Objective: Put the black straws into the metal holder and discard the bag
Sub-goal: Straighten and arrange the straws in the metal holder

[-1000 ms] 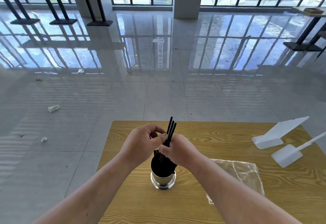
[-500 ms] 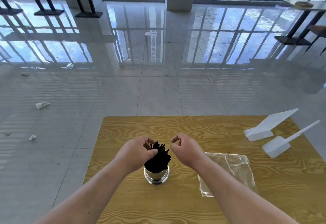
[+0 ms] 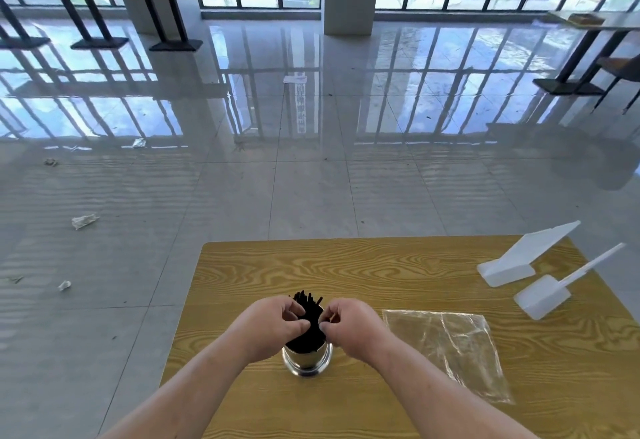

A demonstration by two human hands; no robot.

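Observation:
A bundle of black straws (image 3: pixel 309 312) stands upright in the shiny metal holder (image 3: pixel 307 363) near the front left of the wooden table (image 3: pixel 363 265). My left hand (image 3: pixel 272 329) and my right hand (image 3: pixel 351 329) close in on the bundle from either side, with thumbs and fingertips pinched on the straws just above the holder's rim. Both hands hide the rim and the lower part of the straws. The clear plastic bag (image 3: pixel 450 348) lies flat and empty on the table to the right of my right hand.
A white angled plastic stand (image 3: pixel 519 258) and a white scoop-like piece with a long handle (image 3: pixel 547 295) sit at the table's right end. The table's left edge is close to the holder. Scraps of litter (image 3: pixel 83 221) lie on the tiled floor.
A second ago my right hand lowered a few straws into the holder. Both hands then opened apart, and now they have come back together onto the bundle.

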